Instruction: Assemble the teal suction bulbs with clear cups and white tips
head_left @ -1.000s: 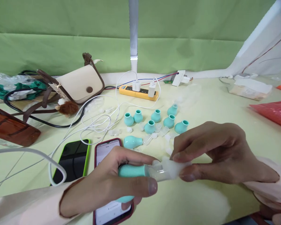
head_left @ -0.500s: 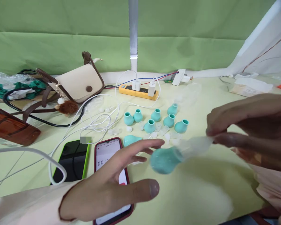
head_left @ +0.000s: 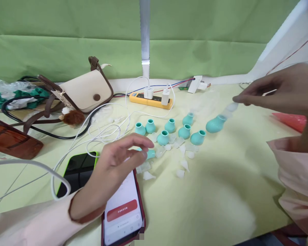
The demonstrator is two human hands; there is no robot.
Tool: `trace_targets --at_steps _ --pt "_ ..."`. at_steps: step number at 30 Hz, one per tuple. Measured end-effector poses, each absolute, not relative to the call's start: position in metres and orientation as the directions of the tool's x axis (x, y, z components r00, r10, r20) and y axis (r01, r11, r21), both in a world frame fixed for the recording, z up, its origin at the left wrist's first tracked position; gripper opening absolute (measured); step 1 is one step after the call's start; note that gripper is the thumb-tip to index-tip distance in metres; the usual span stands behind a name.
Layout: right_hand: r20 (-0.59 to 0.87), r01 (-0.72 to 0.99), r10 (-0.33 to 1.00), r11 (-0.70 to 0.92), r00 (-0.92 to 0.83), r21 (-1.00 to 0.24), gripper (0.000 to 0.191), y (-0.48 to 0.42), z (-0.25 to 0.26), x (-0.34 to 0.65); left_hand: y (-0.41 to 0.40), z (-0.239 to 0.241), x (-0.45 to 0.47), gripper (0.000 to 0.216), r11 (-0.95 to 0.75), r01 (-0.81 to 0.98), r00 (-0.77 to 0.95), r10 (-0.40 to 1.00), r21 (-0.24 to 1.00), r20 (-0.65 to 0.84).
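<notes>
My right hand (head_left: 279,90) pinches the clear tip of an assembled teal bulb (head_left: 215,124) and holds it out at the right, just above the table and beside a group of several loose teal bulbs (head_left: 169,130). My left hand (head_left: 115,164) reaches over the red-cased phone (head_left: 122,210). Its fingers curl down on a teal bulb lying on its side (head_left: 151,154), among small clear plastic caps (head_left: 181,162). I cannot tell whether that bulb is gripped.
A green-cased phone (head_left: 78,172) lies left of the red one, with white cables (head_left: 102,131) looping behind. Further back are a cream handbag (head_left: 86,90), a yellow power strip (head_left: 151,100) and a brown case (head_left: 10,141). A red plastic bag (head_left: 290,119) lies at right.
My left hand let go of the assembled bulb and dropped onto the lying bulb. My right hand carried the assembled bulb by its clear tip up and to the right.
</notes>
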State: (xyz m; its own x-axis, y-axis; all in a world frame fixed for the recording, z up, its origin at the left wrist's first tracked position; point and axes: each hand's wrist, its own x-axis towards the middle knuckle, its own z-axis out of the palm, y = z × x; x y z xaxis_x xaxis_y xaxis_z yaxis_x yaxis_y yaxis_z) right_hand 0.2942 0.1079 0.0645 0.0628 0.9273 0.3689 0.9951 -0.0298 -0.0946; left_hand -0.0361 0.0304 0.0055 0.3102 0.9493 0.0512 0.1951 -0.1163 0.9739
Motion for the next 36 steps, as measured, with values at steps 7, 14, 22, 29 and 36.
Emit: trace_targets --at_steps 7,14,22,29,36 --pt "0.282 0.99 0.959 0.045 -0.006 -0.132 0.033 0.141 0.047 0.29 0.049 -0.005 -0.04 0.017 -0.576 0.668 0.491 0.817 0.471 0.303" --pt "0.223 0.982 0.972 0.109 -0.073 -0.154 0.032 0.143 0.035 0.284 0.055 -0.024 -0.04 0.028 -0.635 0.765 0.629 0.773 0.108 0.086" --pt "0.208 0.981 0.976 0.104 -0.069 -0.165 0.032 0.142 0.036 0.279 0.065 -0.024 -0.043 0.027 -0.613 0.773 0.62 0.784 0.163 0.011" --pt "0.209 0.989 0.974 0.108 -0.084 -0.104 0.036 0.137 0.039 0.279 0.07 -0.016 -0.048 0.028 -0.538 0.775 0.532 0.838 0.332 0.116" --pt "0.475 0.979 0.87 0.191 -0.134 -0.074 0.019 0.118 0.045 0.265 0.058 0.006 -0.048 0.021 -0.304 0.428 0.347 0.925 0.851 0.156"
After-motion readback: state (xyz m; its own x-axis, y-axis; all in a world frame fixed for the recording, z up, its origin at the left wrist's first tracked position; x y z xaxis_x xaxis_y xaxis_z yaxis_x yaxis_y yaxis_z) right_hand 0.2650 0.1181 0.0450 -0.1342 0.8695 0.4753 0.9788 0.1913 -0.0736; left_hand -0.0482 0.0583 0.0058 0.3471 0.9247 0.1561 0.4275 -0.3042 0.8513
